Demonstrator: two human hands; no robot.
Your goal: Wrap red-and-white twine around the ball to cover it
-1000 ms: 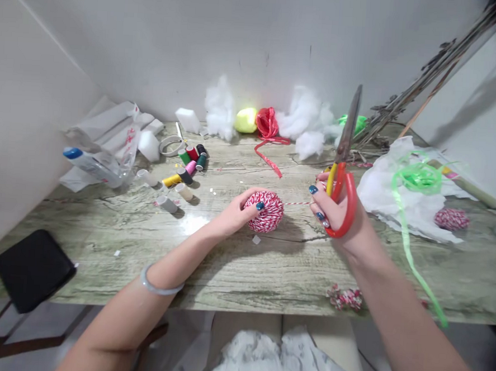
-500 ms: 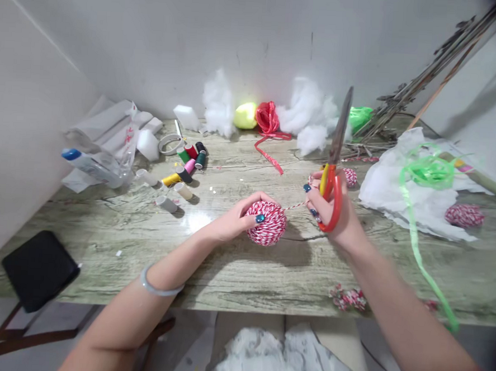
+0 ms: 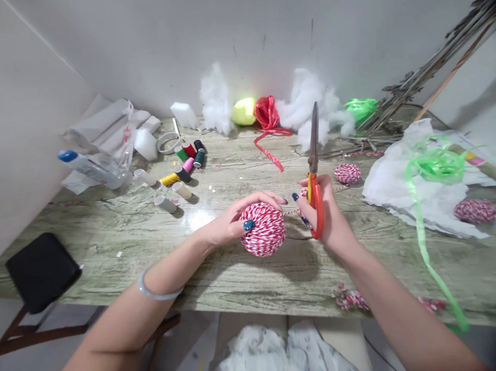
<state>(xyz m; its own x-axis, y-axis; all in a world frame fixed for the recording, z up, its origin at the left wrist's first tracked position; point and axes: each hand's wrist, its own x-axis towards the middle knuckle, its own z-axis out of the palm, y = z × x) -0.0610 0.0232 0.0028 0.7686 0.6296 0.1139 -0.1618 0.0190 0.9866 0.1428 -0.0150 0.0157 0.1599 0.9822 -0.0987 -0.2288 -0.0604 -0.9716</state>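
Note:
My left hand point(image 3: 229, 224) is wrapped round a red-and-white twine ball point(image 3: 264, 231) at the middle of the wooden table point(image 3: 114, 239). My right hand point(image 3: 328, 215) grips red-handled scissors point(image 3: 315, 173) with the blades closed and pointing up and away. The same hand pinches a short strand of twine point(image 3: 292, 211) that runs to the ball. The two hands are close together, almost touching.
A second twine ball point(image 3: 347, 173) lies behind my right hand, a third point(image 3: 475, 210) at the far right on white paper point(image 3: 399, 189). Green ribbon point(image 3: 436, 163), thread spools point(image 3: 186, 167), a glue bottle point(image 3: 87, 165), stuffing point(image 3: 307, 111), twigs point(image 3: 427, 67) and a black case point(image 3: 41, 271) surround them.
My right hand has moved left toward the ball, so the strand is shorter, and the scissors have swung upright. My left hand has lifted and turned the ball slightly.

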